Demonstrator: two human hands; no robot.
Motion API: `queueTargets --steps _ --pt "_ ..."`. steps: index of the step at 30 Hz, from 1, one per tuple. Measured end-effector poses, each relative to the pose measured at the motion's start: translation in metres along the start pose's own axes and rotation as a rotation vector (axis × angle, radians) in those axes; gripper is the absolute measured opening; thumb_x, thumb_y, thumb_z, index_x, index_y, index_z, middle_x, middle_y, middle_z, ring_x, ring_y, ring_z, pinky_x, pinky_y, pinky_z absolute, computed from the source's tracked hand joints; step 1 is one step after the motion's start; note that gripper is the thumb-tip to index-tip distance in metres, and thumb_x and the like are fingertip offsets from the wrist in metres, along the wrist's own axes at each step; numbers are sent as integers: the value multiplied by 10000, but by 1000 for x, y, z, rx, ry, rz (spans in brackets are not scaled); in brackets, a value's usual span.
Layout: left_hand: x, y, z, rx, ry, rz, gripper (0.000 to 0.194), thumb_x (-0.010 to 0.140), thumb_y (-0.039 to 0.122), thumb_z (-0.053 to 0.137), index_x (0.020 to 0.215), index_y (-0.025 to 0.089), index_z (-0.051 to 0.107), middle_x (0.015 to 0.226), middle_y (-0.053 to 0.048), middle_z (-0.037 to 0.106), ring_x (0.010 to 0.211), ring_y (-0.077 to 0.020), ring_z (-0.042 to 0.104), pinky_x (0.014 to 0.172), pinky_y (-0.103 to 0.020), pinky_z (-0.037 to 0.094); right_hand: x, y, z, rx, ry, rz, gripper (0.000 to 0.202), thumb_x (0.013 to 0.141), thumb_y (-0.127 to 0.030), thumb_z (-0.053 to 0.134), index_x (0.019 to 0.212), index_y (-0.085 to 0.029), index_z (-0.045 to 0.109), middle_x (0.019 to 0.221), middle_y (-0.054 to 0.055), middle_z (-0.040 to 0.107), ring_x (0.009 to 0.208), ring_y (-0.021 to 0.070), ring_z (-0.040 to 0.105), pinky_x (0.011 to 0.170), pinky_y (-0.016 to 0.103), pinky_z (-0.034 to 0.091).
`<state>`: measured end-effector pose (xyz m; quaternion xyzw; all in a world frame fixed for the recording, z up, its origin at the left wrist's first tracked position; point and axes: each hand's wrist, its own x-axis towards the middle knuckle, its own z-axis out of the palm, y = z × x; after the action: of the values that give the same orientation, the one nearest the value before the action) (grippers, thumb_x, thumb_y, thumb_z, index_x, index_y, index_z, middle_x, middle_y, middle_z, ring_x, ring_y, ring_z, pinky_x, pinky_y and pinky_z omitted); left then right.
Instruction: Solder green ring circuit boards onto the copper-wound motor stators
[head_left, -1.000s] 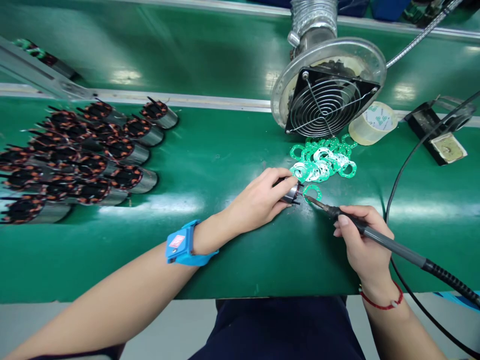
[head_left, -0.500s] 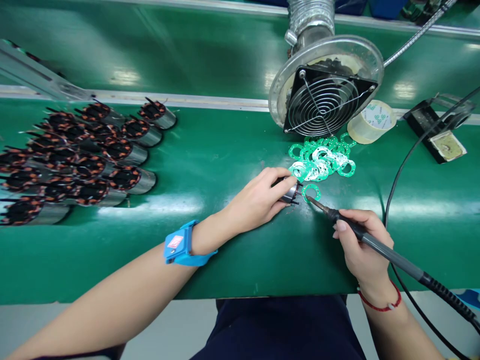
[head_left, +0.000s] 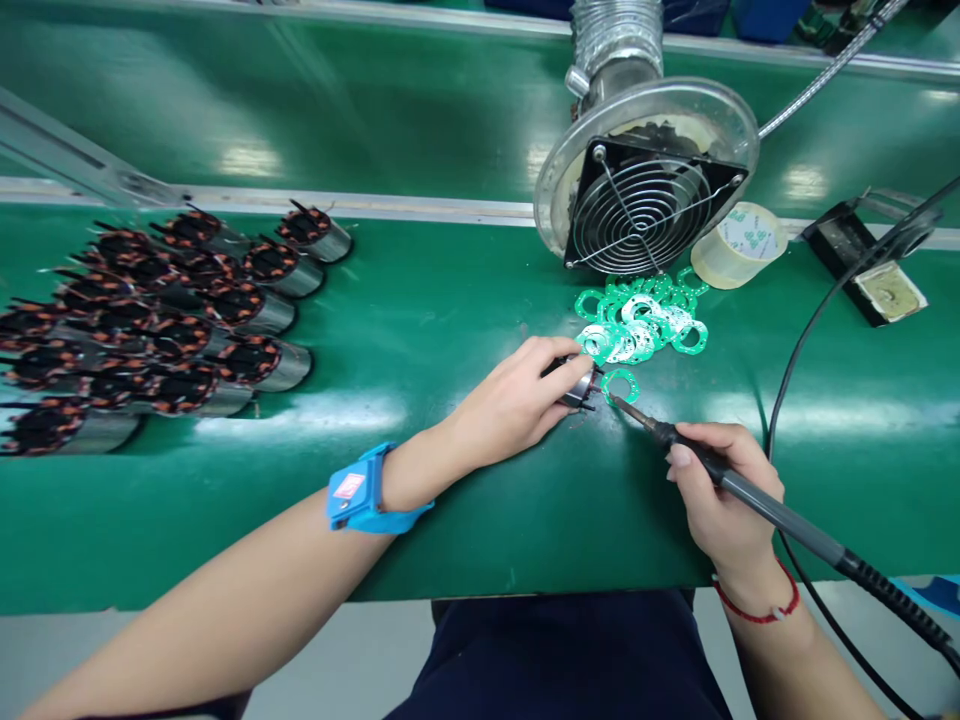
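My left hand (head_left: 529, 390) is closed around a motor stator (head_left: 576, 384) with a silver metal shell, lying on its side on the green bench. Short black leads stick out of its right end. In my right hand (head_left: 727, 490) is a soldering iron (head_left: 780, 520), held like a pen and pointing up and left. Its tip is close to the stator's right end; whether they touch I cannot tell. One green ring-shaped circuit board (head_left: 632, 388) lies flat by the tip. Just behind, more ring boards (head_left: 637, 325) are heaped in a loose pile.
A fume extractor fan (head_left: 641, 215) hangs over the ring pile. Beside it sit a roll of tape (head_left: 739, 245) and a soldering iron stand with sponge (head_left: 889, 290). Many stators (head_left: 180, 335) stand grouped at the left. The iron's black cable (head_left: 787, 375) runs along the right.
Almost nothing differs. The whole view has shifted very slightly, and both hands keep their places at the stator.
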<state>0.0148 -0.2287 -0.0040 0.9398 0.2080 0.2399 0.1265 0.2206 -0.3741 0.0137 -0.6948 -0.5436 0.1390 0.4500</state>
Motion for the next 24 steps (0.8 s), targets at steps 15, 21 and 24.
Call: queueTargets --steps 15,21,24 --pt "-1 -2 2 -13 -5 14 393 909 116 555 1286 177 465 1262 -169 559 1124 -279 566 910 -461 547 68 22 -30 -361 171 -261 263 898 -322 612 1143 -247 670 986 84 702 912 229 670 827 402 556" --pt "-1 -3 5 -11 15 26 383 905 135 577 1271 139 467 1240 -179 566 1097 -282 574 902 -460 551 117 48 -41 -399 -65 -269 307 922 -372 565 1168 -215 664 1018 100 722 931 255 690 851 433 548" --pt "-1 1 3 -61 2 -43 457 876 188 643 1287 124 455 1211 -178 578 1092 -288 578 908 -469 543 91 36 -34 -243 3 -174 384 951 -363 550 1320 -259 564 1031 68 749 906 214 724 853 390 560"
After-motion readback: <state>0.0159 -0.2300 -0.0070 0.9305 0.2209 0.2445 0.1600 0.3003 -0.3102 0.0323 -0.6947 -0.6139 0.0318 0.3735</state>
